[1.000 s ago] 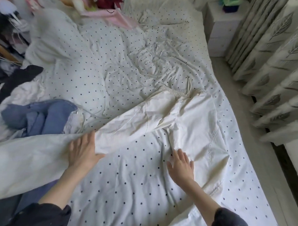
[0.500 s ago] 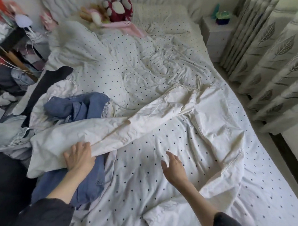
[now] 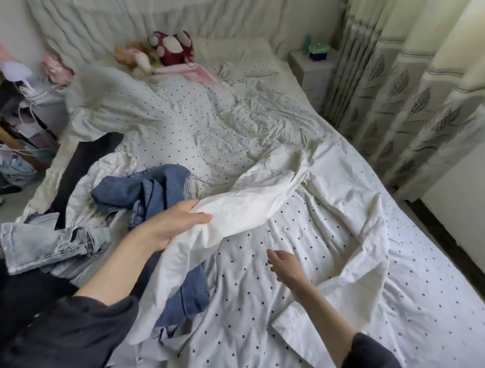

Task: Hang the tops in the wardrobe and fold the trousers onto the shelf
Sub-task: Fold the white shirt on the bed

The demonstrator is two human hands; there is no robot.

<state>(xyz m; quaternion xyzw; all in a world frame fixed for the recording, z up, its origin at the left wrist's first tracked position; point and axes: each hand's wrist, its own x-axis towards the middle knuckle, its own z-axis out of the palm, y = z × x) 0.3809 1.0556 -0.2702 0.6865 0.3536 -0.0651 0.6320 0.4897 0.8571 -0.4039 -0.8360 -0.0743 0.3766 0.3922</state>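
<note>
White trousers [image 3: 332, 193] lie spread on the polka-dot bed, waistband toward the far side, one leg curving down the right, the other running toward me. My left hand [image 3: 175, 222] grips that nearer leg and holds it lifted off the sheet. My right hand [image 3: 285, 265] hovers over the sheet between the two legs, fingers relaxed, holding nothing. A blue denim garment [image 3: 149, 188] and light-wash jeans [image 3: 50, 242] lie in a heap at the left, beside a black garment [image 3: 84, 163].
The polka-dot duvet [image 3: 183, 120] is bunched across the bed's far half. Plush toys [image 3: 169, 48] sit by the headboard. A white nightstand [image 3: 313, 70] stands at the back right, with leaf-print curtains [image 3: 406, 93] along the right. A cluttered rack [image 3: 13, 123] stands left.
My left hand went from pressing flat on the trouser leg to gripping it and lifting it. My right hand came off the trousers and now hovers above the sheet.
</note>
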